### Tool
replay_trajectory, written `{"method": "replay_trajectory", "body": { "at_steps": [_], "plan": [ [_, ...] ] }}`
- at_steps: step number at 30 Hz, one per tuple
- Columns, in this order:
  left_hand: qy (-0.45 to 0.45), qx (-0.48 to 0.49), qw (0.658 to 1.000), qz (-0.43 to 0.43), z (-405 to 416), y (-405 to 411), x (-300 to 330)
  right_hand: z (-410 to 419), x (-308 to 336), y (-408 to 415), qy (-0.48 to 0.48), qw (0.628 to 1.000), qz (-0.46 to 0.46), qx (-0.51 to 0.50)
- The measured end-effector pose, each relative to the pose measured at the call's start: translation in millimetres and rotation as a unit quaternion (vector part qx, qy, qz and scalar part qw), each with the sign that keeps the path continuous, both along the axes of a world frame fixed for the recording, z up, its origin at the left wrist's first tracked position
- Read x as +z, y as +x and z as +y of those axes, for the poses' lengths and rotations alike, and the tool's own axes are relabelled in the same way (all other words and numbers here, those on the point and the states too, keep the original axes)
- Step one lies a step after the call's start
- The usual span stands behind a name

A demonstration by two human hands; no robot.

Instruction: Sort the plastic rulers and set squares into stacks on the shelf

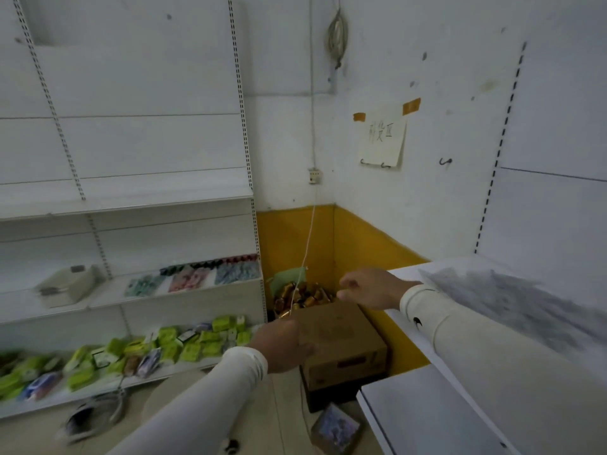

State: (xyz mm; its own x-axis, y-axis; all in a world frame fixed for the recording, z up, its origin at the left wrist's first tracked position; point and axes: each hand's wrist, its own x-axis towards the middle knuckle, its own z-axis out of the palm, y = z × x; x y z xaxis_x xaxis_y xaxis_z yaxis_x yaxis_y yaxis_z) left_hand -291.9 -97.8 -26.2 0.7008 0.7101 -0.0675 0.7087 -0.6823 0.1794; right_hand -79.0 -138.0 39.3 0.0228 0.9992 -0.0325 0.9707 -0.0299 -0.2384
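Note:
No ruler or set square shows clearly in this blurred view. My left hand (284, 346) hangs in mid-air in front of a brown cardboard box (345, 343), fingers loosely curled, holding nothing I can see. My right hand (368, 289) is raised above the box beside the white shelf (460, 323) on the right, fingers loosely bent and empty. Both arms wear white sleeves. The right shelf carries a grey blurred patch (512, 303) that I cannot identify.
A white shelving unit (131, 290) on the left holds green packets (170, 343), coloured packs (197, 277) and a beige box (65, 285). Brown bottles (302, 297) fill the corner behind the cardboard box. A small box (335, 428) and cables lie on the floor.

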Motion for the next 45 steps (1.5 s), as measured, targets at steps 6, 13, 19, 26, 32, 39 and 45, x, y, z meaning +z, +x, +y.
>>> {"method": "replay_trajectory", "body": {
  "at_steps": [6,13,19,26,32,39,45],
  "plan": [
    [0.005,0.021,1.000,0.006,121.6,51.8,12.7,118.7,-3.6,56.7,-0.004,1.000,0.018,0.008],
    [0.023,-0.043,0.999,-0.001,229.9,140.4,26.9,201.6,-1.6,142.9,-0.018,0.998,0.040,-0.045],
    [-0.020,-0.134,0.991,0.009,286.3,241.6,12.0,210.8,-9.9,221.1,-0.029,0.987,0.034,-0.156],
    [-0.023,-0.338,0.941,0.015,303.0,352.9,6.5,166.3,-10.5,268.3,-0.018,0.938,-0.004,-0.347],
    [-0.035,-0.517,0.855,-0.024,265.3,406.4,20.1,89.1,0.7,247.7,-0.028,0.850,0.004,-0.526],
    [-0.087,-0.666,0.737,-0.073,186.3,414.3,26.2,-6.1,3.4,174.7,-0.045,0.736,-0.007,-0.676],
    [-0.069,-0.715,0.696,0.017,155.6,409.3,30.7,-55.8,2.3,127.7,-0.045,0.687,-0.010,-0.725]
  ]
}}
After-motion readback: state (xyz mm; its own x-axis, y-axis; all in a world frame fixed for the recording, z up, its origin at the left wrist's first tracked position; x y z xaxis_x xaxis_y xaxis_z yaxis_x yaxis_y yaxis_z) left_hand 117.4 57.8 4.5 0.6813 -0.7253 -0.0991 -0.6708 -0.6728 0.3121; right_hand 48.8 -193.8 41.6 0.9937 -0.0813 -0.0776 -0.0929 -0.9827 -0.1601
